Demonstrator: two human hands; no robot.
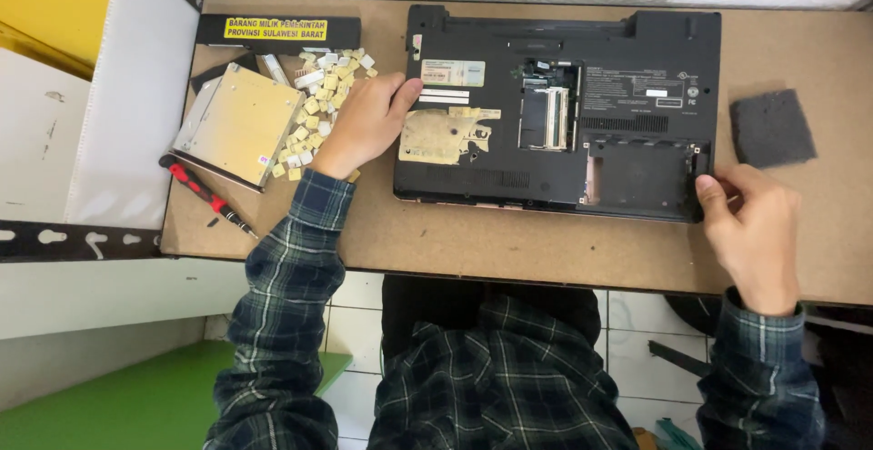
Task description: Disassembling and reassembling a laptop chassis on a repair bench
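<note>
Here a black laptop lies upside down in the middle of the brown counter, its base facing up, with an uncovered memory bay near the centre and an empty bay at its 5 o'clock corner. The left hand rests at the laptop's 9 o'clock edge, thumb laid on the casing, the other fingers curled loosely on the counter and gripping nothing. The right hand is at the 4 o'clock corner, its fingers bent and pressed against the laptop's edge there; whether they pinch anything small I cannot tell.

Just behind the left hand, at about 10 o'clock from it, a heap of small pale keyboard keys is scattered, touching the knuckles. At 9 o'clock from that heap lies a silver optical drive, tilted, and along its near edge a red-and-black screwdriver points toward 4 o'clock. A long black battery bar with a yellow label lies at the counter's far left, at 11 o'clock from the left hand. A dark grey foam pad sits at 12 o'clock from the right hand, apart from the laptop. Plaid sleeves cover both forearms.
</note>
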